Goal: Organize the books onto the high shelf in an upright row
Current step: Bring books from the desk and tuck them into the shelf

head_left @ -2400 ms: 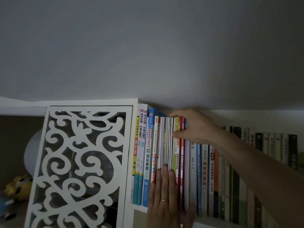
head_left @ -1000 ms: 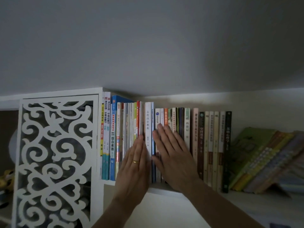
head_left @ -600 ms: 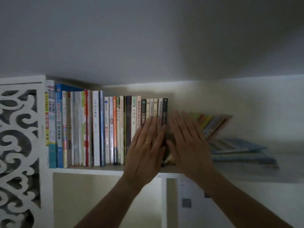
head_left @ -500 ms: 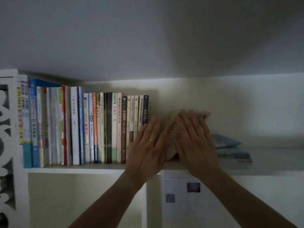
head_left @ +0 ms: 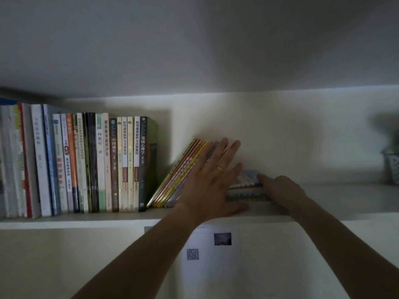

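white high shelf runs across the frame, dim light, pale wall behind it. upright row of books fills the left part of the shelf, spines facing out, from the left edge to a dark green book that ends the row. just right of that, a leaning bunch of thin books, tops tilted to the right, bottoms near the foot of the dark green book, a wedge gap between them at the top. right of the leaning bunch, a flat stack of books lies on the shelf, spines toward the camera. below the shelf a white sheet is stuck to the wall, with a qr code and a small dark picture on it. far right on the shelf a blurred white lattice basket with something green in it, too soft to name.

left hand, fingers straight and spread, lies flat against the face of the leaning bunch, thumb down along the shelf edge, gold ring on one finger. not gripping, just pressing. right hand rests on top of the flat stack, fingers pointing left; whether they curl round the top book or just lie on it, cannot tell. both forearms come up from the bottom of the frame.
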The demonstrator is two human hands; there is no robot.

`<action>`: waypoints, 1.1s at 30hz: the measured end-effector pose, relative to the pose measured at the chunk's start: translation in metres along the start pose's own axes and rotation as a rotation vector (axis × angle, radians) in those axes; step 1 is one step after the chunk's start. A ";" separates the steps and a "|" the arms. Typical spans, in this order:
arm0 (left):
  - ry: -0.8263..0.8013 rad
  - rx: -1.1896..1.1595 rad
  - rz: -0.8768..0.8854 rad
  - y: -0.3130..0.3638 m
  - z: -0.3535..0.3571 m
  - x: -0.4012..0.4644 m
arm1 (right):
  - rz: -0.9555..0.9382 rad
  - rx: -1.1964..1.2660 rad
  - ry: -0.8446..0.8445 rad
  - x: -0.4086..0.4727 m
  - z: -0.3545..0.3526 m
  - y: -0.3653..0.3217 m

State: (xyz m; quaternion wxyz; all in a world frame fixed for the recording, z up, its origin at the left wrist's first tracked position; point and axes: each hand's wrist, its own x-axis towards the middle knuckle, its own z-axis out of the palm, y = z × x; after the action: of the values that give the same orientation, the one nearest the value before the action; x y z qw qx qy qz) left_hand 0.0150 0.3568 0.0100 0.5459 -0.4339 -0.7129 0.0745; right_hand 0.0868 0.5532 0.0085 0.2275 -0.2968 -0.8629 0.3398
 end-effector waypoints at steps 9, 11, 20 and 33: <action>-0.090 0.140 0.029 0.001 0.014 0.007 | -0.009 0.758 -0.018 0.000 -0.021 -0.021; -0.042 0.142 0.010 0.001 0.012 0.008 | -0.109 0.863 0.039 -0.002 -0.023 -0.045; -0.050 0.118 -0.534 -0.068 -0.020 -0.020 | -0.624 0.656 0.115 -0.031 0.047 -0.188; 0.087 0.084 -0.459 -0.091 0.002 -0.052 | -1.009 0.629 -0.058 -0.015 0.071 -0.194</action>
State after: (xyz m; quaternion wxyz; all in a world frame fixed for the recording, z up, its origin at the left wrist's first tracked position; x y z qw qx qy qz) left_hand -0.0340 0.2656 0.0244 0.5964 -0.2402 -0.7648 -0.0407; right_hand -0.0134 0.3963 0.0982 0.4140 0.2409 -0.7613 0.4371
